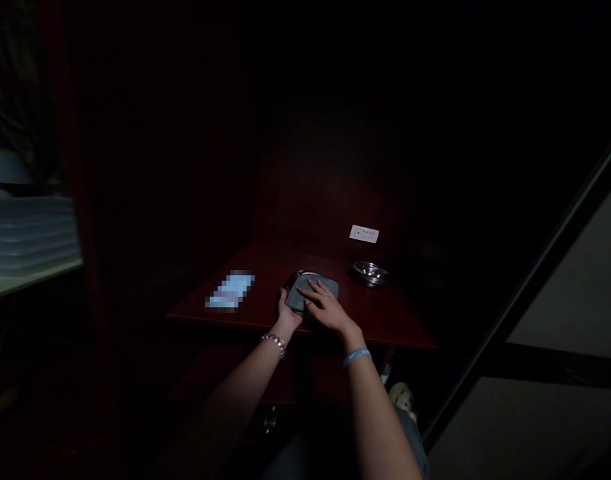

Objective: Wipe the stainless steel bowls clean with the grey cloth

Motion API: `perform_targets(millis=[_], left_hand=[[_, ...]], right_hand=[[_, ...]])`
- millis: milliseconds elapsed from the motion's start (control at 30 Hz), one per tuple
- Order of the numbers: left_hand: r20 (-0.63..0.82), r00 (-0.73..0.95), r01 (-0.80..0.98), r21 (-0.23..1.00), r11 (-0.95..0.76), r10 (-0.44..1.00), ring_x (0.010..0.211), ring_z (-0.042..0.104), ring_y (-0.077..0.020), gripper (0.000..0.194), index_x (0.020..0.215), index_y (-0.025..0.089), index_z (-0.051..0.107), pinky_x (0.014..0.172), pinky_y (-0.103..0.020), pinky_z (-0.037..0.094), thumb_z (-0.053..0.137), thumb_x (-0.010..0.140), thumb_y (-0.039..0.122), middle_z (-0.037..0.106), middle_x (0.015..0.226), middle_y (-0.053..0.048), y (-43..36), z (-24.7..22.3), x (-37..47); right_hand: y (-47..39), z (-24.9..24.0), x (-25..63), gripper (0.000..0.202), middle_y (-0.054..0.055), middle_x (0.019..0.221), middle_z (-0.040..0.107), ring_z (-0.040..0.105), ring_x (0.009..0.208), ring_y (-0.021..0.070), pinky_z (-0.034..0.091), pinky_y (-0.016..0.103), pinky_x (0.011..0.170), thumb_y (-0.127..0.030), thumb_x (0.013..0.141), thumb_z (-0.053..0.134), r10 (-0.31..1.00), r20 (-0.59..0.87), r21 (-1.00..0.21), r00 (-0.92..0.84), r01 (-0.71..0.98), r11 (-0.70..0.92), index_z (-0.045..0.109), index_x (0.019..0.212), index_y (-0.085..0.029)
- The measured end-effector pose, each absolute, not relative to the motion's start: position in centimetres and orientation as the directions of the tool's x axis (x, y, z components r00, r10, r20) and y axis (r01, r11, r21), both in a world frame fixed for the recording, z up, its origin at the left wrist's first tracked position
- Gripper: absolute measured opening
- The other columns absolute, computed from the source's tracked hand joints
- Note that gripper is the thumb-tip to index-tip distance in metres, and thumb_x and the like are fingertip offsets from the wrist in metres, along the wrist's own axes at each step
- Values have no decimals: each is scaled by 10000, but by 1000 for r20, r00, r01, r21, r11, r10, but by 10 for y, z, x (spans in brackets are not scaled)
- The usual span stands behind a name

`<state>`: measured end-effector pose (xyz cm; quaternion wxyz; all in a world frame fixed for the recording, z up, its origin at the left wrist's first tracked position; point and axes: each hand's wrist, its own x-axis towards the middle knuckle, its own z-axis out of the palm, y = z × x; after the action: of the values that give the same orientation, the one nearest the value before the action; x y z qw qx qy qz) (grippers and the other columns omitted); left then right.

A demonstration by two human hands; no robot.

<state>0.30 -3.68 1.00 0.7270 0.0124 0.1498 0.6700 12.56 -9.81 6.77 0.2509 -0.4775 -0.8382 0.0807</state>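
My left hand (288, 312) grips the left side and underside of a dark, shiny-rimmed dish (291, 279), thumb up along its edge. Over the dish lies a grey speckled cloth or pad (301, 302); its exact kind is hard to tell in the dim light. Spread flat on that grey piece are the fingers of my right hand (328, 308). Most of the dish is hidden beneath the grey piece and both hands. Just right of the hands, a shiny metal bowl or small stack of bowls (370, 273) rests on the dark red tabletop (265, 267).
A blurred-out bright phone-like rectangle (231, 291) lies left on the tabletop. A white wall socket (364, 233) sits on the back panel. Stacked translucent trays (30, 233) stand far left. Below are a drawer knob (270, 420) and a light shoe (402, 396).
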Motion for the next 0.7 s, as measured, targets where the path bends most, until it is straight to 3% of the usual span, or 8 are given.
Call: perform_targets(millis=[133, 267, 467, 700], left_hand=[[-192, 85, -964, 234, 130, 978, 1090, 706, -296, 521, 1370, 147, 591, 1005, -441, 531, 381, 1002, 449, 733, 1199, -161, -36, 6, 3], [-203, 90, -958, 249, 141, 975, 1007, 729, -273, 531, 1392, 143, 570, 936, -415, 568, 345, 1013, 439, 739, 1180, -154, -33, 4, 3], [-165, 96, -958, 253, 136, 982, 835, 738, -213, 500, 1367, 105, 582, 794, -326, 597, 362, 1018, 387, 759, 1088, -141, -30, 4, 3], [-158, 110, -945, 289, 153, 981, 986, 732, -215, 509, 1378, 102, 582, 931, -322, 560, 334, 1033, 382, 749, 1167, -144, -35, 13, 5]], right_hand=[[-99, 67, 128, 617, 21, 1654, 299, 195, 1554, 279, 267, 493, 1231, -288, 868, 679, 819, 302, -312, -488, 761, 569, 524, 1464, -313], [-100, 63, 127, 708, 30, 1658, 296, 225, 1544, 281, 294, 484, 1219, -198, 815, 713, 832, 303, -224, -464, 814, 535, 503, 1479, -325], [-99, 54, 124, 770, 64, 1673, 256, 271, 1517, 296, 355, 491, 1173, -127, 828, 684, 810, 402, -73, -427, 867, 493, 425, 1527, -320], [-96, 40, 119, 727, 78, 1654, 303, 339, 1468, 325, 379, 522, 1138, -101, 896, 562, 771, 518, 35, -370, 910, 413, 366, 1560, -323]])
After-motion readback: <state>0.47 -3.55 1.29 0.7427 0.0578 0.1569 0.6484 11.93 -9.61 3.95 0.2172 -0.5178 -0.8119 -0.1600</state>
